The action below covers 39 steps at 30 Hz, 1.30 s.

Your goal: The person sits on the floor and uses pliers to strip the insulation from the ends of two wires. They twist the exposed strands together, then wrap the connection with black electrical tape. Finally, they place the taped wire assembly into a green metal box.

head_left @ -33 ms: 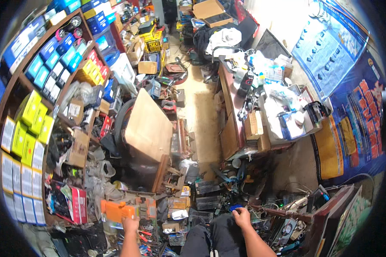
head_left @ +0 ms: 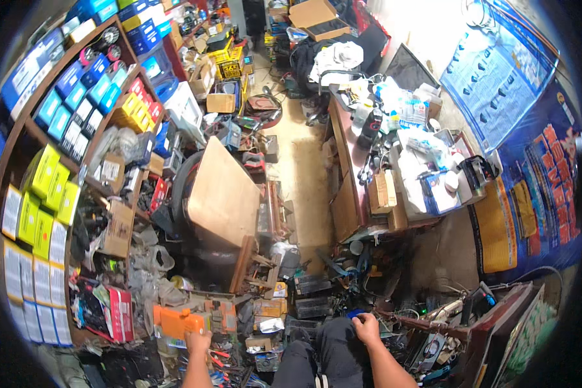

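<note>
My left hand [head_left: 198,341] grips the right end of an orange, box-like plastic case [head_left: 174,319] at the lower left. Its fingertips are partly hidden against the case. My right hand [head_left: 367,328] is closed beside my right knee, with thumb and fingers together on a small blue object [head_left: 354,313]. Most of that object is covered by the hand and the knee, so its kind does not show. Below the left hand lie several pliers-like tools with red and blue handles [head_left: 218,363].
Shelves with yellow-green boxes [head_left: 43,236] line the left. A tilted wooden board [head_left: 223,194] stands ahead. On the right is a cluttered desk [head_left: 344,187]. Small boxes and dark parts [head_left: 313,282] crowd the floor before my knees. Boards [head_left: 498,323] lean at the lower right.
</note>
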Each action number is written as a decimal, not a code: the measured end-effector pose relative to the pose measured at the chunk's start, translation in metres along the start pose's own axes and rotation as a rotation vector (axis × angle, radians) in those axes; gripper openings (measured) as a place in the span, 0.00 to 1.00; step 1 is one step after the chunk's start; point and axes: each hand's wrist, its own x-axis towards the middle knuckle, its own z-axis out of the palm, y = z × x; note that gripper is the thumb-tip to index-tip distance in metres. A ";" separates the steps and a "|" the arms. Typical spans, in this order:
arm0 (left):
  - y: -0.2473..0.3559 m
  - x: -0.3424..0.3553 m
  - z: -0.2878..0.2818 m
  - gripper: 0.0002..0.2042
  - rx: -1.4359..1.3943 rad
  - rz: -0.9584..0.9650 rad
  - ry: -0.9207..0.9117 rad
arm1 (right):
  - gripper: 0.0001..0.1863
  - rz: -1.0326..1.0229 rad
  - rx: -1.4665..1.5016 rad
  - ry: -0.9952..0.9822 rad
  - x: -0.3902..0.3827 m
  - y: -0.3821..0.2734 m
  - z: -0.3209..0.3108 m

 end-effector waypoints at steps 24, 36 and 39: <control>0.233 0.072 0.002 0.18 -0.339 0.261 -0.339 | 0.14 -0.587 0.095 -0.369 0.360 -0.353 -0.158; 0.723 0.220 -0.249 0.22 -0.577 0.479 -0.203 | 0.15 -0.493 -0.104 -0.348 0.650 -0.457 -0.108; 0.737 0.301 -0.216 0.21 -0.626 0.390 -0.141 | 0.16 -0.521 -0.193 -0.516 0.743 -0.500 -0.088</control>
